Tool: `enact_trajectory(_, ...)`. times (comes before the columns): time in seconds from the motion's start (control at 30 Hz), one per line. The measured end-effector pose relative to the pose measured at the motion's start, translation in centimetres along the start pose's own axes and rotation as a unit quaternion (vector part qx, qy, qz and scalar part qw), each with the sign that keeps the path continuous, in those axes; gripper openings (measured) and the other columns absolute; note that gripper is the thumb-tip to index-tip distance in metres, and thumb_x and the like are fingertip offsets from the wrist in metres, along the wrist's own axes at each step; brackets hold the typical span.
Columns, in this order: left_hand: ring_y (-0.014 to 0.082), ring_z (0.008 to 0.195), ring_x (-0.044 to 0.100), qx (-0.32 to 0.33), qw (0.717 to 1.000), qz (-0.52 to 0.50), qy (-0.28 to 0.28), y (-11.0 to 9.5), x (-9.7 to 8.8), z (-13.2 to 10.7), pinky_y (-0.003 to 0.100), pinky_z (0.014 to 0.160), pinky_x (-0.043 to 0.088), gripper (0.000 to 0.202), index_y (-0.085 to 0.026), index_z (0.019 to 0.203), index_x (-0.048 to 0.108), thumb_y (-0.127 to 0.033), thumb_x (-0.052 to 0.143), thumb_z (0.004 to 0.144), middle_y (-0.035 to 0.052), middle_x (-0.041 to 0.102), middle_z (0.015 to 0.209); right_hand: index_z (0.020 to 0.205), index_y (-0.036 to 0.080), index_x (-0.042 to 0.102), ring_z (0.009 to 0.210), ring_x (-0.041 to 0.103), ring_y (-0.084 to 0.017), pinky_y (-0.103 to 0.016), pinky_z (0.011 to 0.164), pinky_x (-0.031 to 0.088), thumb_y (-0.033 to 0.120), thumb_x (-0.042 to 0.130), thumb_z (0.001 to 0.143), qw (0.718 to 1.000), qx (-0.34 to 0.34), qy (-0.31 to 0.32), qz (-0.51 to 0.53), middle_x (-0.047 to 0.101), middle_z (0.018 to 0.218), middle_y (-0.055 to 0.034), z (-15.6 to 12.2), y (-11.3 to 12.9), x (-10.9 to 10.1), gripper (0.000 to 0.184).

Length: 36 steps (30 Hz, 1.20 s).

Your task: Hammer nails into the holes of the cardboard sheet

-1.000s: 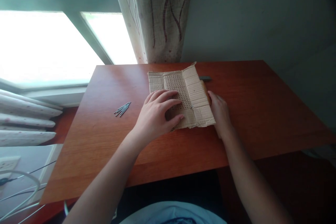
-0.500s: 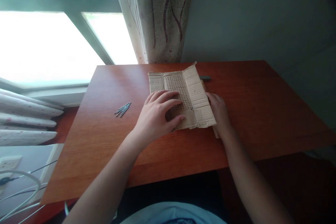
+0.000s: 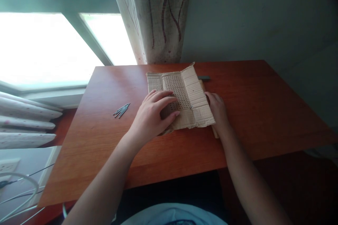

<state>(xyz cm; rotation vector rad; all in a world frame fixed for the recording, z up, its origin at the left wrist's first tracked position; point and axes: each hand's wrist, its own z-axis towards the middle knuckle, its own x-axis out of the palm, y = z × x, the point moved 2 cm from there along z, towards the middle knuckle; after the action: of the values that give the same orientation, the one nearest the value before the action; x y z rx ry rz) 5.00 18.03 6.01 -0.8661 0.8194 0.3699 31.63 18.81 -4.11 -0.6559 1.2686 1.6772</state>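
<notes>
A flattened piece of brown cardboard lies on the red-brown wooden table; its middle panel is punched with rows of small holes. My left hand rests flat on the cardboard's left part, fingers stretched out and together, thumb along the near edge. My right hand lies at the cardboard's right edge, its fingers partly tucked under the flap and hidden. A wooden handle sticks out under that edge near my right wrist, and a dark metal end shows beyond the cardboard's far right corner.
A small bundle of steel nails lies on the table left of my left hand. A patterned curtain hangs behind the table beside a bright window. White cables and a wall socket sit at the lower left.
The cardboard and both hands have shifted slightly left and toward me. My left hand slid a little down the cardboard. The nails have not moved on the table.
</notes>
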Motion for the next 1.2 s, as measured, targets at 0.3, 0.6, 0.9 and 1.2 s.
enact_trajectory(0.3,0.0213,0.104,0.071,-0.073,0.992,0.023,-0.105,1.7,-3.0,-1.5,0.036,0.092,0.056,0.022,-0.024,0.112,0.070,-0.030,0.058,0.095,0.0059,0.073,0.117,0.128,0.013,0.064,0.114,0.061,-0.032,-0.049,0.102,0.050,0.018,0.054,0.086,1.000,-0.001,-0.013,0.027,0.067,0.119,-0.0190,-0.1,-0.1,0.0,0.044)
enact_trajectory(0.6,0.0289,0.077,0.065,-0.336,0.899,0.277,0.040,8.2,-6.7,-7.0,0.035,0.062,0.035,0.022,-0.027,0.088,0.069,-0.043,0.055,0.091,0.0081,0.071,0.088,0.128,0.011,0.066,0.114,0.063,-0.033,-0.048,0.104,0.051,0.018,0.054,0.085,0.999,-0.001,-0.021,0.037,0.068,0.120,-0.0194,-0.1,-0.3,0.1,0.045)
enact_trajectory(0.9,0.0327,0.075,0.066,-0.367,0.880,0.284,0.103,8.6,-6.5,-8.0,0.037,0.061,0.036,0.026,-0.028,0.087,0.072,-0.049,0.056,0.088,0.0110,0.073,0.087,0.128,0.010,0.065,0.115,0.062,-0.033,-0.048,0.104,0.050,0.017,0.054,0.085,0.999,0.006,-0.008,0.042,0.067,0.121,-0.0212,0.0,-0.2,-0.1,0.045)
enact_trajectory(1.2,0.0352,0.094,0.069,-0.386,0.852,0.317,0.158,8.9,-6.0,-8.0,0.039,0.066,0.041,0.033,-0.023,0.099,0.068,-0.042,0.043,0.095,0.0134,0.074,0.110,0.126,0.012,0.066,0.112,0.063,-0.033,-0.050,0.101,0.051,0.018,0.055,0.083,0.998,-0.006,-0.028,0.054,0.068,0.117,-0.0191,0.0,-0.5,0.2,0.044)
